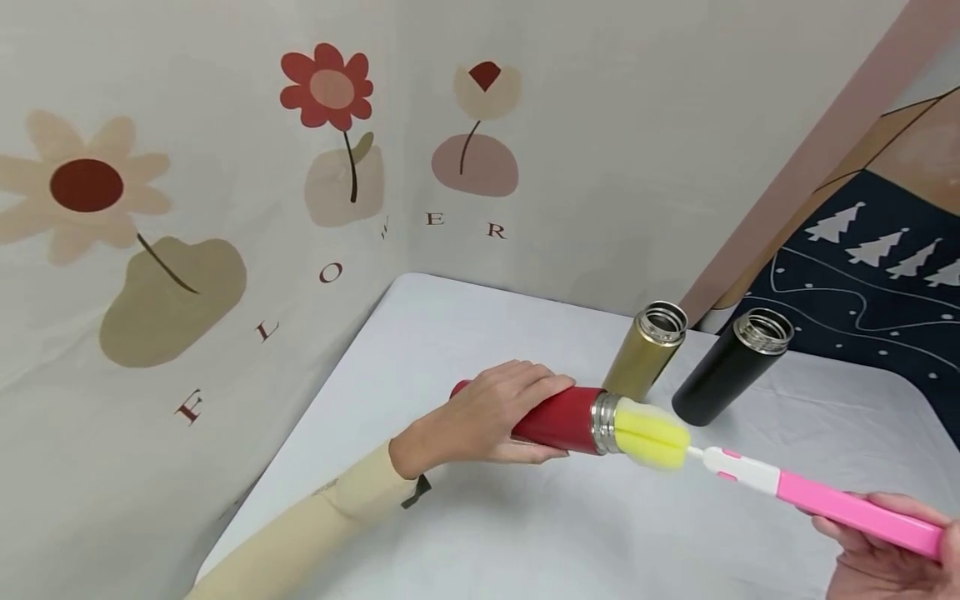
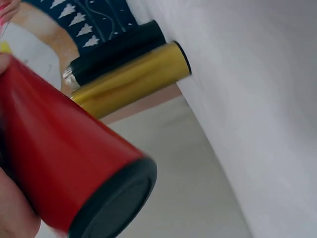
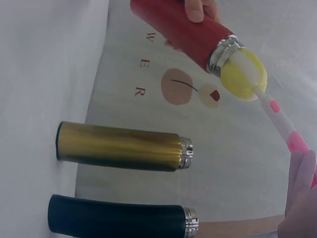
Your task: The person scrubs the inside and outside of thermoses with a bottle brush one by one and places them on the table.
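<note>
Held sideways over the table, a red thermos bottle has its bare steel mouth facing right in the head view. My left hand grips it around the body; its dark base shows in the left wrist view. A bottle brush with a pink and white handle is held in my right hand. Its yellow and white sponge head sits at the bottle's mouth, mostly outside it. How far the tip reaches inside is hidden.
A gold thermos bottle and a black thermos bottle stand uncapped on the white table, behind the brush. Fabric with printed flowers hangs along the left and back. Dark fabric with white trees is at the right.
</note>
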A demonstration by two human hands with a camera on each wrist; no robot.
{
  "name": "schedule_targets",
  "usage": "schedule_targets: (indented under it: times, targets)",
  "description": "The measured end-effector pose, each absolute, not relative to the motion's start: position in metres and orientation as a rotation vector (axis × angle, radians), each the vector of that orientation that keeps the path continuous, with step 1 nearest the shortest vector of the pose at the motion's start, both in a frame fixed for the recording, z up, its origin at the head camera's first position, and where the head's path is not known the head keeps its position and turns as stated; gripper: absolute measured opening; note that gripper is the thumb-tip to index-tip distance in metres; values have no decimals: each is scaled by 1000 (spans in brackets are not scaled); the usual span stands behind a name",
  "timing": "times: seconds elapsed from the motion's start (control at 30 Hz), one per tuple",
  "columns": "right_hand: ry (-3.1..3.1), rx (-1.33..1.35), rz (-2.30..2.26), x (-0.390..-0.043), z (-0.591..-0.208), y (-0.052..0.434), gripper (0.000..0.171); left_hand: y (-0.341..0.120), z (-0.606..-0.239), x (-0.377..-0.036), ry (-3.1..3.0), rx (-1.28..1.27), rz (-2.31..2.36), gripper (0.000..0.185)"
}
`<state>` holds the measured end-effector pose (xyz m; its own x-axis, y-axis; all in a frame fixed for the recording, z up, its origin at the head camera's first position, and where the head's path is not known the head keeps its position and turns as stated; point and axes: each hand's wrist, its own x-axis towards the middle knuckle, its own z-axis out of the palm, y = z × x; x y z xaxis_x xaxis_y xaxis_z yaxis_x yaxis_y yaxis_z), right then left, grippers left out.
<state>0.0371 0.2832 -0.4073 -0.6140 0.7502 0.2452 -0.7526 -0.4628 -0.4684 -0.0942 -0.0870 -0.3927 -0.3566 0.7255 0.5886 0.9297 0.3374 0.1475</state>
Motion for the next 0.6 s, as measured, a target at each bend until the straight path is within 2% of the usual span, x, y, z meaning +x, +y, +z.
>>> schedule_targets:
  times: [0.17,0.6]
  targets:
    - [-546,-79,2141,30,-393,276,48,-89,-391,-94,-2227,-1461,-809,82]
    - [-622,-113,2164,33,-381,256,46,-84,-397,-89,-2136,-1386,-597,75]
